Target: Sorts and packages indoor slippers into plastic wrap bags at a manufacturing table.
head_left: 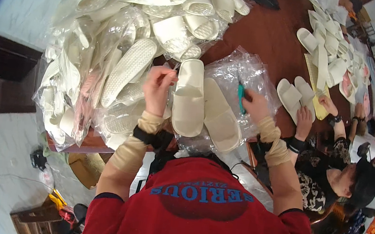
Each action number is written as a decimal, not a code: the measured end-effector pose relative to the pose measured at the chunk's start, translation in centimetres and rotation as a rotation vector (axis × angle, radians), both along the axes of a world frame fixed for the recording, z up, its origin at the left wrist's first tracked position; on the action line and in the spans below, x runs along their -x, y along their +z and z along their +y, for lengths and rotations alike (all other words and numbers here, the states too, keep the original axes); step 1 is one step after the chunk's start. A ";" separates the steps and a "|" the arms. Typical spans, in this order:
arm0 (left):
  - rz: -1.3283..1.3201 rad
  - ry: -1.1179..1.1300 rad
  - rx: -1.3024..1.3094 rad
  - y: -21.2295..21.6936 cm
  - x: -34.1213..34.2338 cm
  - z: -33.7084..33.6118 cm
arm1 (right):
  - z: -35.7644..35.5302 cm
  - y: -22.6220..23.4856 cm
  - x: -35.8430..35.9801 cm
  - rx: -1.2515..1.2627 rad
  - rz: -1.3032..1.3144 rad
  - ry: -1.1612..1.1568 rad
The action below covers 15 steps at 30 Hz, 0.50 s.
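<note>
A pair of cream slippers lies before me: one slipper (188, 110) points straight away from me, the other slipper (222, 122) is slanted beside it. Close to the left slipper's edge, my left hand (157, 88) is closed in a pinch; whatever is between the fingertips is too small to make out. My right hand (256, 105) is closed around a teal tool that looks like thread snips (241, 98), its dark tip directed away from me. It is over clear plastic bags (227, 67) that lie flat beyond and beside the pair.
Bagged cream slippers (128, 71) are heaped along the left and far side of the brown table (248, 28). On the right, a co-worker's hands (303, 121) touch another pair of slippers (290, 96). Behind them runs a pile of loose slippers (328, 51). More people sit farther right.
</note>
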<state>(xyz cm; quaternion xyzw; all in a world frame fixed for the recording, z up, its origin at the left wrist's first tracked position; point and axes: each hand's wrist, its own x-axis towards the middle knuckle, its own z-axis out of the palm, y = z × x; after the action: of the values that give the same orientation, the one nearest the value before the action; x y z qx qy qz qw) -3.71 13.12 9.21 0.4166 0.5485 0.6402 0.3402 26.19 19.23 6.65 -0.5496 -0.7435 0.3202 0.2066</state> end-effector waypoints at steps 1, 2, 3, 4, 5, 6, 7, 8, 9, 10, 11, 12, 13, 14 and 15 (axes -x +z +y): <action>-0.010 0.021 0.010 0.8 0.9 -1.2 | 1.8 0.7 0.2 -0.050 -0.076 -0.029; -0.020 0.044 0.020 1.1 1.6 -2.1 | 4.0 0.7 0.2 -0.081 -0.205 -0.005; -0.017 0.078 0.017 1.0 2.2 -2.7 | 6.6 0.8 0.3 -0.121 -0.329 0.025; -0.048 0.061 0.073 0.7 3.0 -3.7 | 9.0 0.6 0.8 -0.155 -0.351 0.068; -0.087 0.031 0.127 0.5 3.4 -4.6 | 11.1 0.5 0.7 -0.189 -0.381 0.099; -0.073 0.024 0.158 0.5 3.5 -5.1 | 13.3 0.2 1.1 -0.103 -0.414 0.066; -0.061 0.022 0.208 0.3 3.3 -5.3 | 15.5 -0.1 1.4 -0.019 -0.451 0.025; -0.083 0.008 0.193 -0.2 2.7 -5.1 | 18.1 -1.5 0.7 -0.027 -0.449 0.035; -0.110 -0.024 0.173 -0.5 1.8 -4.5 | 20.6 -3.4 -1.0 -0.036 -0.407 -0.007; -0.164 -0.026 0.182 -0.5 1.4 -4.7 | 21.1 -3.8 0.2 -0.034 -0.354 -0.017; -0.161 -0.009 0.185 -0.6 1.2 -4.9 | 21.0 -4.4 1.1 -0.033 -0.350 -0.001; -0.126 0.025 0.199 -0.6 1.4 -5.7 | 19.2 -3.9 4.4 -0.130 -0.404 0.063; -0.097 0.015 0.199 -0.3 1.2 -5.6 | 18.1 -3.0 4.8 -0.237 -0.470 0.083; -0.096 0.012 0.193 0.1 1.0 -5.4 | 17.9 -4.9 4.5 -0.441 -0.398 0.139; -0.094 0.014 0.199 0.2 1.1 -5.6 | 16.9 -4.8 4.9 -0.436 -0.395 0.141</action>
<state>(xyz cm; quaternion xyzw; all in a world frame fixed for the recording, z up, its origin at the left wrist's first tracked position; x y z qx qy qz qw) -4.78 7.50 9.40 0.3467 0.5957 0.6038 0.4006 21.32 36.13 1.90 -0.4911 -0.8567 0.0537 0.1483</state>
